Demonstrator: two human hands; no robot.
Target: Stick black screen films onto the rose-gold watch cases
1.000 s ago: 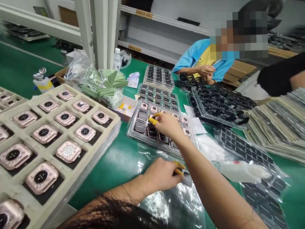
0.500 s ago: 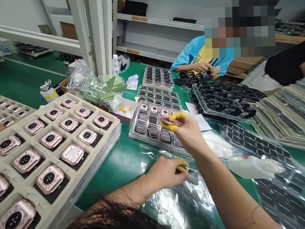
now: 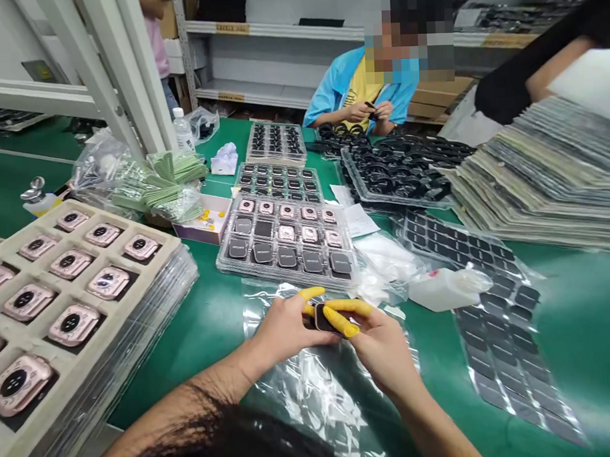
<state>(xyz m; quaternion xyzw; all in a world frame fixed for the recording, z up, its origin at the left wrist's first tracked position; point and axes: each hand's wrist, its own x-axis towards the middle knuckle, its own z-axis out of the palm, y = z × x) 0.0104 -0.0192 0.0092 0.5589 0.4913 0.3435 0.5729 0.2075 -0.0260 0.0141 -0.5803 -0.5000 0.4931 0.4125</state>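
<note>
Both hands meet over a clear plastic sheet (image 3: 310, 388) on the green table. Between them is a small dark watch body (image 3: 324, 318) with a pinkish rim. My left hand (image 3: 286, 326) grips its left side, and my right hand (image 3: 376, 332) pinches it from the right with yellow-covered fingertips. Just beyond the hands lies a clear tray (image 3: 286, 274) with pink watch bodies in the back rows and dark square pieces in front. At the left, a beige tray (image 3: 149, 224) holds pink watch bodies, backs up, on a thick stack of trays.
A white bottle (image 3: 437, 290) lies at the right beside sheets of dark squares (image 3: 504, 341). Farther right rises a tall stack of sheets (image 3: 543, 173). Black straps (image 3: 397, 165) and a person (image 3: 360, 86) are across the table. Green straps (image 3: 168, 183) lie back left, near a small box (image 3: 219, 221).
My right hand has come back from the clear tray to meet my left hand at the watch body. The camera view has shifted right, and a pink-clothed person now shows behind.
</note>
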